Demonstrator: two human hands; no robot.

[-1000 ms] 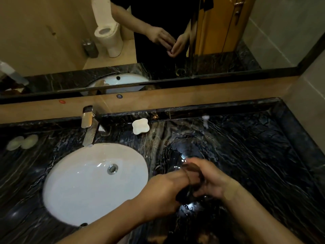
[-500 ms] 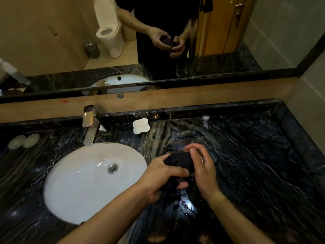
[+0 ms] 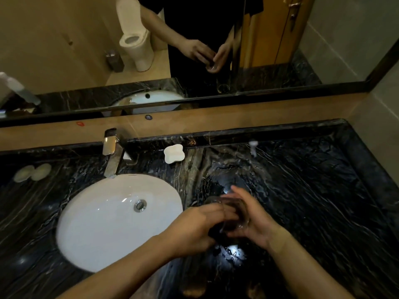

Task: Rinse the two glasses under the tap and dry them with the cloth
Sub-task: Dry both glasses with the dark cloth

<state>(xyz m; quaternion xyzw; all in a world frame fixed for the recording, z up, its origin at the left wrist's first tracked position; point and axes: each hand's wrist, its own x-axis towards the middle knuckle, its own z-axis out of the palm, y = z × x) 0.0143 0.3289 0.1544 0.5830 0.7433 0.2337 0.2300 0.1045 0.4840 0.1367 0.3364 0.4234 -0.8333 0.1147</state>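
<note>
— What is held above the dark marble counter (image 3: 313, 212)?
— A clear glass (image 3: 234, 212) is gripped between the left hand (image 3: 194, 230) and right hand (image 3: 258, 221), just right of the white basin (image 3: 103, 223). A dark cloth (image 3: 217, 230) is pressed inside.

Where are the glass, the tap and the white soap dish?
glass (image 3: 234, 214), head view, its clear side wall.
tap (image 3: 113, 155), head view, its spout.
white soap dish (image 3: 174, 153), head view, its middle.

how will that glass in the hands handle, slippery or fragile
Probably slippery: the glass is smooth and clear, and droplets glint on the counter below. Likely fragile over that hard stone. The left hand and right hand both cradling it seems wise.
</note>
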